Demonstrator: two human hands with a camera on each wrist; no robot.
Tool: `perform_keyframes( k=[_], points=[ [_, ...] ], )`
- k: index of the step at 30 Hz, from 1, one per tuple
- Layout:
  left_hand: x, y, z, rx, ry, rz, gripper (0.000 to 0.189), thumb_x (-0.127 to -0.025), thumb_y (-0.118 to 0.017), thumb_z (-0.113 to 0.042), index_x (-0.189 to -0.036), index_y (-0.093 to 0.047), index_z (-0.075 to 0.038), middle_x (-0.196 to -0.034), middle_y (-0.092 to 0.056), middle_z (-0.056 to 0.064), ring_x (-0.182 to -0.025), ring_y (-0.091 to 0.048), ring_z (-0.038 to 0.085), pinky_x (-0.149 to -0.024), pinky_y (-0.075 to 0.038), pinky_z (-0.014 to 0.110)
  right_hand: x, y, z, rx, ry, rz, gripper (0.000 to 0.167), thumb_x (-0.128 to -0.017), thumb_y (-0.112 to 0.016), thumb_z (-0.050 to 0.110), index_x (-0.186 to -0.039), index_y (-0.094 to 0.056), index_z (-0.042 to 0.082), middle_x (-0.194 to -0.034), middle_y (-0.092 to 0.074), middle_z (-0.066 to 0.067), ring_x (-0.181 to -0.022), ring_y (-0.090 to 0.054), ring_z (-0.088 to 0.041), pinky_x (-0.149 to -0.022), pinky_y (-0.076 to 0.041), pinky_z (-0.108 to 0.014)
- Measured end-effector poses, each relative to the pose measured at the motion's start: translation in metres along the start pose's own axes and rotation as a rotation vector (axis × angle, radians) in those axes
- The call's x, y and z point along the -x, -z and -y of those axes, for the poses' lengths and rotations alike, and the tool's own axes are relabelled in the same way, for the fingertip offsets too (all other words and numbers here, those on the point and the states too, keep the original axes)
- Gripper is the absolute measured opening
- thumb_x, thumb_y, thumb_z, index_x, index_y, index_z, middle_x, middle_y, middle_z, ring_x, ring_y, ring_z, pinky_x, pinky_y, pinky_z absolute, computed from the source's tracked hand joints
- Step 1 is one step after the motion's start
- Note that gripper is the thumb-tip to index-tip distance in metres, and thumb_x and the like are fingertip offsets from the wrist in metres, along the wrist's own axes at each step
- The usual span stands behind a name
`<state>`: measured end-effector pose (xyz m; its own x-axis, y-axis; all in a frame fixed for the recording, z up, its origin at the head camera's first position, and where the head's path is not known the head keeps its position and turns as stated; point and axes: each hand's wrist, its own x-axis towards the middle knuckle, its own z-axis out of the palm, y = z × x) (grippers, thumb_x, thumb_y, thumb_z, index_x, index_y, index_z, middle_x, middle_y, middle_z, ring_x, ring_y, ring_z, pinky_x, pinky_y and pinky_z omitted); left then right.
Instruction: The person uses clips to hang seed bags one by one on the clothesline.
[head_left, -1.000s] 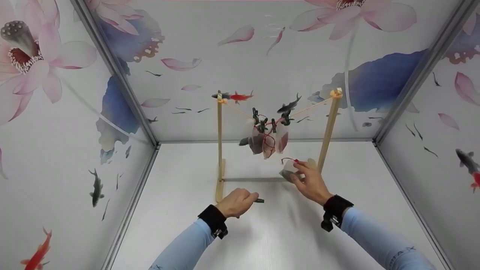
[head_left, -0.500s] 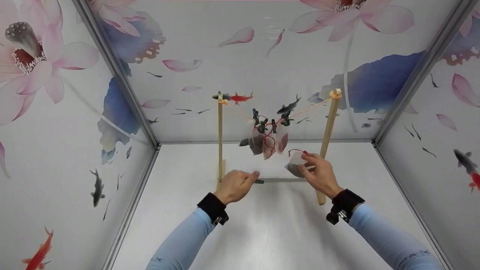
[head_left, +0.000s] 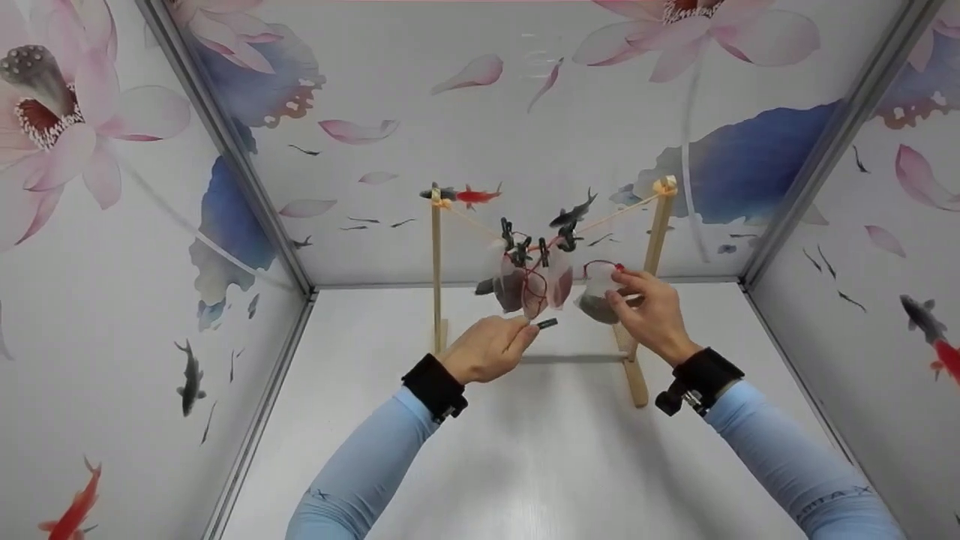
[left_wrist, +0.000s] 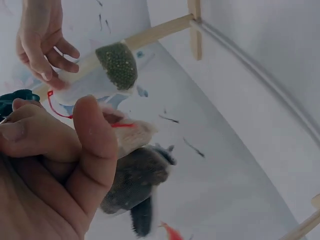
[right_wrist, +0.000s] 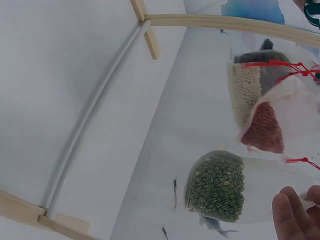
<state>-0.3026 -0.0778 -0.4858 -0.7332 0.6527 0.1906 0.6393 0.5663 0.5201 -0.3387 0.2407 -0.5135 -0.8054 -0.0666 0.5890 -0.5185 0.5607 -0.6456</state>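
My left hand [head_left: 487, 349] pinches a dark green clip [head_left: 548, 324], just below the hanging bags. My right hand [head_left: 656, 311] holds a small white mesh drawstring bag [head_left: 598, 306] by its upper part. Green beans fill the bottom of that bag [right_wrist: 217, 187], seen close up in the right wrist view, and a red cord loops from its top. To its left, several filled drawstring bags [head_left: 559, 285] hang from a sagging string [head_left: 622, 210] by dark green clips [head_left: 568, 237]. Reddish contents show in one hanging bag [right_wrist: 262, 130], and dark contents in another [left_wrist: 135, 180].
The string is tied between two wooden posts [head_left: 436, 277] with feet on the white table [head_left: 525, 465]. A grey rod [head_left: 574, 358] joins the posts low down. Printed walls [head_left: 420, 90] with lotus and fish enclose three sides.
My left hand has risen and moved rightward with the clip toward the hanging bags. My right hand has lifted the bean bag up and slightly right, beside the right post.
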Motion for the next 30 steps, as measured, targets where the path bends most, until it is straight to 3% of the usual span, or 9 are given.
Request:
perform_keyframes(
  k=[4,7,11,14,18,22,30],
  points=[
    [-0.023,0.042,-0.018,-0.017,-0.058,0.019,0.040,-0.122,-0.044,-0.035,-0.099,-0.060,-0.006,-0.076,-0.044,-0.007,-0.066,-0.041,0.011,-0.064,-0.034,0.025,-0.023,0.009,0.010,-0.003,0.067,-0.077,0.027,-0.093,-0.081,-0.007,-0.119,-0.081,-0.011,-0.118,-0.081,-0.029,-0.088,-0.083,-0.035,-0.077,-0.051,0.001],
    [-0.045,0.077,-0.033,-0.093,-0.076,0.016,0.039,-0.121,-0.050,-0.035,-0.100,-0.062,-0.005,-0.077,-0.046,-0.006,-0.068,-0.045,0.012,-0.066,-0.037,0.026,-0.038,0.012,0.017,0.007,0.119,-0.111,0.022,-0.092,-0.079,-0.009,-0.114,-0.083,-0.010,-0.112,-0.083,-0.028,-0.084,-0.082,-0.029,-0.079,-0.051,0.001],
    [-0.077,0.119,-0.052,-0.246,-0.014,0.029,0.040,-0.119,-0.053,-0.039,-0.098,-0.063,-0.007,-0.080,-0.049,-0.003,-0.073,-0.049,0.015,-0.072,-0.041,0.030,-0.052,0.011,0.024,0.069,0.142,-0.133,0.018,-0.091,-0.078,-0.011,-0.106,-0.085,-0.005,-0.100,-0.085,-0.022,-0.078,-0.079,-0.028,-0.079,-0.046,0.003],
    [-0.101,0.138,-0.065,-0.318,0.075,0.085,0.039,-0.119,-0.053,-0.041,-0.103,-0.066,-0.008,-0.087,-0.058,0.001,-0.081,-0.057,0.019,-0.079,-0.050,0.035,-0.061,0.008,0.026,0.096,0.109,-0.133,0.014,-0.091,-0.078,-0.009,-0.101,-0.085,-0.002,-0.093,-0.086,-0.018,-0.074,-0.077,-0.021,-0.074,-0.043,0.003],
    [-0.132,0.150,-0.076,-0.404,0.151,0.156,0.039,-0.119,-0.054,-0.043,-0.119,-0.072,-0.009,-0.110,-0.074,0.008,-0.101,-0.071,0.026,-0.097,-0.060,0.044,-0.072,0.005,0.029,0.081,0.074,-0.125,0.008,-0.092,-0.079,-0.005,-0.098,-0.083,0.000,-0.090,-0.085,-0.017,-0.072,-0.071,-0.006,-0.069,-0.043,0.002],
    [-0.157,0.150,-0.081,-0.511,0.147,0.203,0.039,-0.118,-0.056,-0.041,-0.129,-0.075,-0.009,-0.129,-0.078,0.012,-0.122,-0.074,0.031,-0.111,-0.059,0.047,-0.078,0.001,0.031,0.070,0.072,-0.149,0.004,-0.091,-0.083,-0.002,-0.092,-0.080,0.000,-0.085,-0.083,-0.017,-0.070,-0.063,0.005,-0.067,-0.042,0.000],
    [-0.179,0.146,-0.102,-0.712,0.157,0.274,0.036,-0.117,-0.059,-0.035,-0.134,-0.076,-0.008,-0.140,-0.078,0.012,-0.134,-0.073,0.033,-0.118,-0.058,0.049,-0.087,0.002,0.032,0.044,0.105,-0.208,0.022,-0.091,-0.085,-0.002,-0.076,-0.069,-0.001,-0.073,-0.078,-0.017,-0.065,-0.055,0.016,-0.063,-0.041,-0.001]
  ],
)
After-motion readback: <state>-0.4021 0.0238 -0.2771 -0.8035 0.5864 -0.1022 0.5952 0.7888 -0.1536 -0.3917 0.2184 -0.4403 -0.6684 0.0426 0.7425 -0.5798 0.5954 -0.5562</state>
